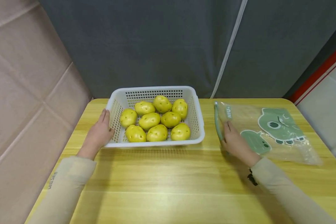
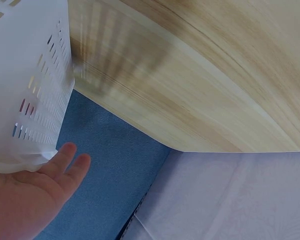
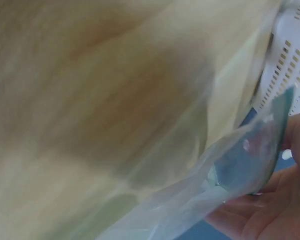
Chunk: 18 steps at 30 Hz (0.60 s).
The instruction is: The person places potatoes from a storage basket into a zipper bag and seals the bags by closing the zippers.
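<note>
A white plastic basket stands on the table, holding several yellow potatoes. At its left end my left hand grips the rim, the thumb over the edge and the fingers along the outside. In the left wrist view, two fingertips of the left hand show past the basket wall; the thumb is hidden. To the right, my right hand holds the green zip edge of a clear bag with green cartoon prints. The right wrist view has the bag's edge between thumb and fingers of the right hand.
The wooden table reaches back to a dark grey curtain. A pale padded wall rises on the left. At the right stands a white panel with a red band.
</note>
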Motion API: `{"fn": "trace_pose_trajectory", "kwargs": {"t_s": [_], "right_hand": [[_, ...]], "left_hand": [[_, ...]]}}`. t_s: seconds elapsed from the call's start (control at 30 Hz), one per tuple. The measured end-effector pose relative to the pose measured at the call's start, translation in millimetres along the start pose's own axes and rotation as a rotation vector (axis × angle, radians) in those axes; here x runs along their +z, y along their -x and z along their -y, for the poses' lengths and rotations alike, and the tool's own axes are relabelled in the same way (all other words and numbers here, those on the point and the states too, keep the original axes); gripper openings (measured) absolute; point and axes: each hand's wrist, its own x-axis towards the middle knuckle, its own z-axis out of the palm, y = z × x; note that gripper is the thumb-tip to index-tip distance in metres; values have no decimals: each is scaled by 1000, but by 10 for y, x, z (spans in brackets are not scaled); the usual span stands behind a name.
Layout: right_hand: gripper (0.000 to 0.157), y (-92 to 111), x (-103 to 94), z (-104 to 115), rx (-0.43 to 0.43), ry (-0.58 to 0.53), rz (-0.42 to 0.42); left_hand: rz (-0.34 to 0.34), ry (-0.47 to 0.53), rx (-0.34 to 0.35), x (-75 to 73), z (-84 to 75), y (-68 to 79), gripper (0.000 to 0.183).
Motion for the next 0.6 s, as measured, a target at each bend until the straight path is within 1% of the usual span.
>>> {"fn": "trace_pose_trajectory", "kwargs": {"t_s": [0.17, 0.23, 0.4, 0.6], "right_hand": [[80, 7, -136, 24, 65, -28, -18], [79, 21, -192, 38, 79, -16, -52], [71, 66, -299, 49, 78, 9, -176], [62, 95, -387, 59, 90, 27, -261]], "left_hand": [[-6, 0, 6, 11, 5, -3, 77], [-13, -1, 12, 14, 6, -5, 77], [-19, 0, 20, 14, 11, -6, 77], [-19, -2, 16, 11, 11, -3, 77]]}}
